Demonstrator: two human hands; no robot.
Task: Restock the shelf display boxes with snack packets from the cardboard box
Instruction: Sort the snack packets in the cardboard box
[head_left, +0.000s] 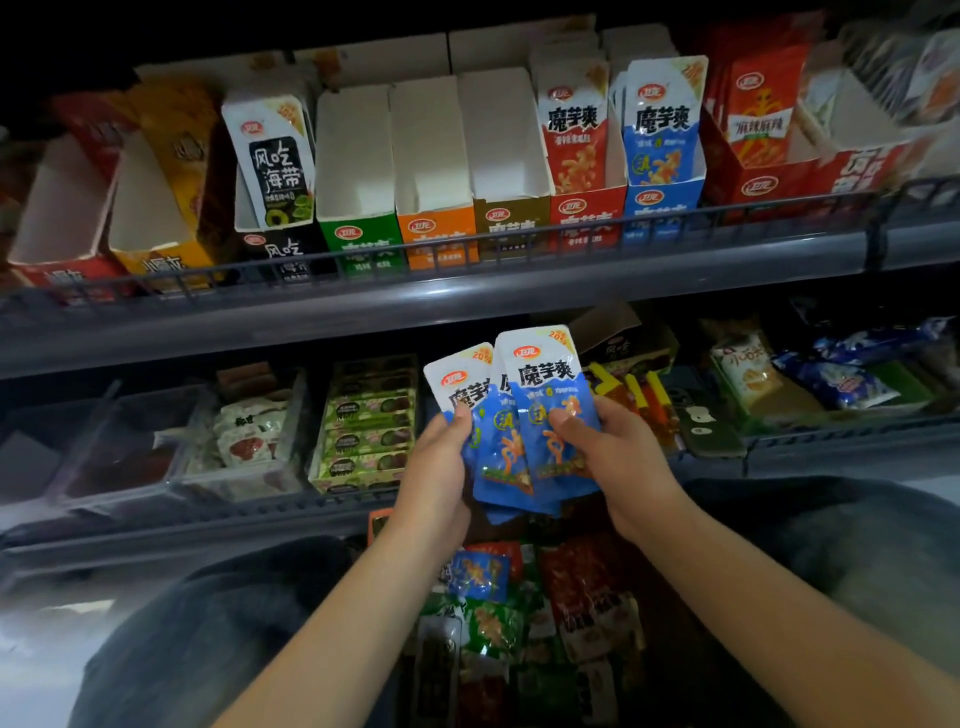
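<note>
Blue snack packets (524, 421) fanned upright between your hands, in front of lower shelf, below upper shelf rail (467, 249). Your left hand (441, 457) grips stack's left edge, thumb on front; your right hand (613, 452) grips right edge, thumb across front packet. Blue display box (662, 200) on upper shelf holds matching packets; green display box (358, 234) beside it shows bare white inside. Mixed packets (545, 613) piled below your forearms

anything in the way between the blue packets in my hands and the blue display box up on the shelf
Nothing visible blocks the way. The blue packets sit below the blue display box; only the shelf's front rail crosses low before it, and the box's open top is above that.
</note>
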